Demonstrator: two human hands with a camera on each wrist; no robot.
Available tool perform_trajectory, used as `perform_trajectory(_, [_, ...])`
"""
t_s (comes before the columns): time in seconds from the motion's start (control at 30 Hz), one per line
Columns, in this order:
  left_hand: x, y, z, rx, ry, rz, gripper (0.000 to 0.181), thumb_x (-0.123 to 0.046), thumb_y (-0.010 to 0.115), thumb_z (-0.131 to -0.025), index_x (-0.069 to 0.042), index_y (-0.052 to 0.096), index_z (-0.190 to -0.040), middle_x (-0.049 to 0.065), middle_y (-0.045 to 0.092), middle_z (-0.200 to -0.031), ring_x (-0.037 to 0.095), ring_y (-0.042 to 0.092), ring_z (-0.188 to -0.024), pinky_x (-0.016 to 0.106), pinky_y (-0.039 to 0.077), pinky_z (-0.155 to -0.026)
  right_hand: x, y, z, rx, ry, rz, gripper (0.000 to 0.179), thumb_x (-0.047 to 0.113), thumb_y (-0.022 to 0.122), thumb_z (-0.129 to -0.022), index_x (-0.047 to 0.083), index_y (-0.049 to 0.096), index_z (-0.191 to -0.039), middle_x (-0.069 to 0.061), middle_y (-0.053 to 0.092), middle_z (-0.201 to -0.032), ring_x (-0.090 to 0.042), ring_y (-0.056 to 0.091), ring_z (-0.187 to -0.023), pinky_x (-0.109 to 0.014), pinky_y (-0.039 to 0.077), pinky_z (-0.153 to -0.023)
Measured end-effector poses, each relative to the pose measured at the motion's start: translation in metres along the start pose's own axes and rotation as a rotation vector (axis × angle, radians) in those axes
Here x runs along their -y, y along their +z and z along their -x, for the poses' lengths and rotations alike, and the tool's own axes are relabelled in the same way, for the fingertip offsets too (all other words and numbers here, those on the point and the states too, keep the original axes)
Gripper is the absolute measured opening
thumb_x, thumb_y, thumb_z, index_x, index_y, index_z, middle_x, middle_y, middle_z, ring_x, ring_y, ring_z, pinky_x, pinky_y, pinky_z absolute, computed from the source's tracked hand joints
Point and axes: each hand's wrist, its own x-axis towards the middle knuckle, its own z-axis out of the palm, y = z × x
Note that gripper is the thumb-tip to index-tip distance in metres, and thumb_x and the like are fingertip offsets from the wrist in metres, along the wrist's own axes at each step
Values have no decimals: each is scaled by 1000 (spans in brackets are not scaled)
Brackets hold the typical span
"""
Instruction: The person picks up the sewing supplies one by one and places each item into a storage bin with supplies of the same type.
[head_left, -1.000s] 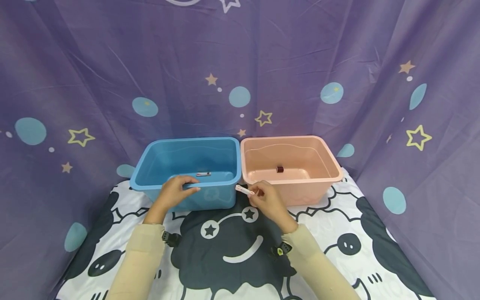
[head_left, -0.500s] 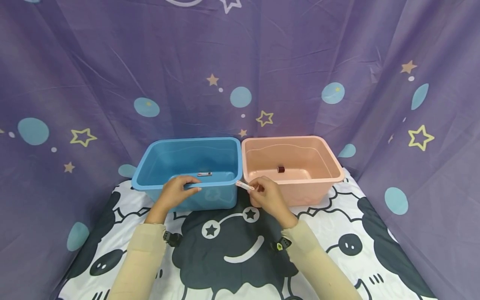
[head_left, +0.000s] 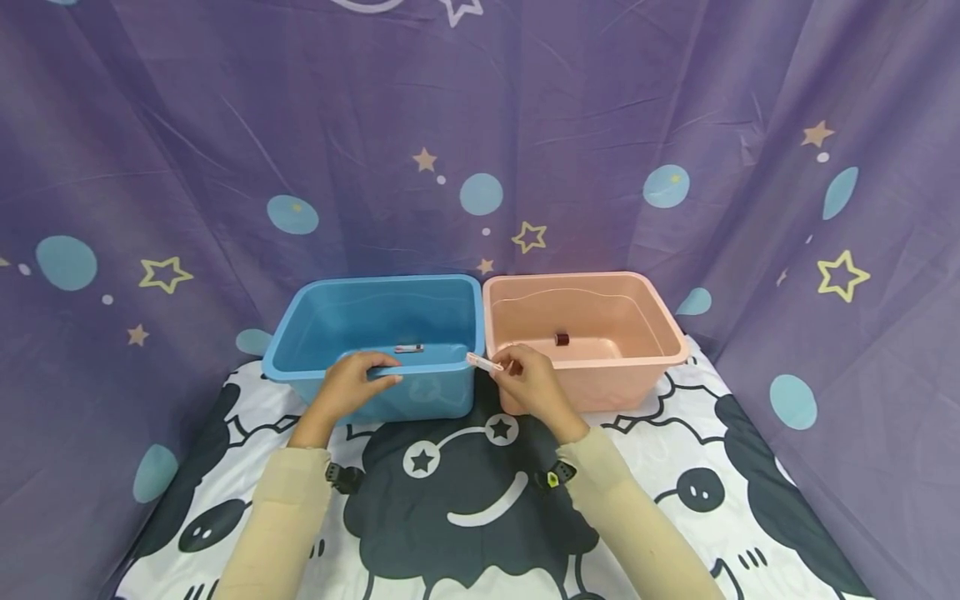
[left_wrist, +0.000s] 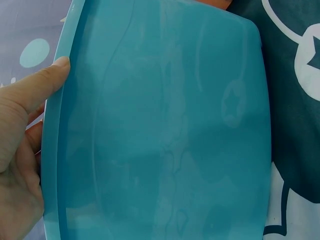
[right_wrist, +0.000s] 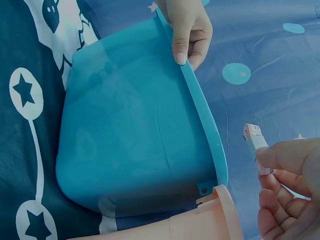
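My left hand (head_left: 352, 387) grips the front rim of the blue tub (head_left: 375, 364), thumb outside and fingers over the edge; the left wrist view shows the thumb (left_wrist: 45, 82) on the rim. My right hand (head_left: 531, 382) pinches a folded white measuring tape (right_wrist: 254, 140) with printed marks, between thumb and fingers. In the head view the measuring tape points left, over the corner where the two tubs meet. A small pale strip with dark and reddish parts (head_left: 408, 348) lies inside the blue tub, too small to identify.
Close against the blue tub on its right stands a peach tub (head_left: 637, 361). A small dark red-brown cylinder (head_left: 562, 339) lies on its floor. Both tubs stand on a cloth with a cartoon print (head_left: 450, 533), before a purple curtain (head_left: 585, 108).
The right hand has risen and shifted slightly left, carrying the measuring tape from in front of the tubs up to rim height. My left hand keeps its grip on the blue tub.
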Motion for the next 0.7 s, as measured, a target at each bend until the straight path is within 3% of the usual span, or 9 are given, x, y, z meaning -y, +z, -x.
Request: perform_trajectory(0.7, [-2, -1, 1, 5, -8, 6, 27, -27, 70, -85, -15, 70, -108, 9, 66, -115, 30, 60, -105, 52, 45, -86, 1, 7, -15, 1, 25, -21, 12, 2, 71, -80, -2, 69, -91, -9, 59, -75, -18, 50, -67, -23, 42, -59])
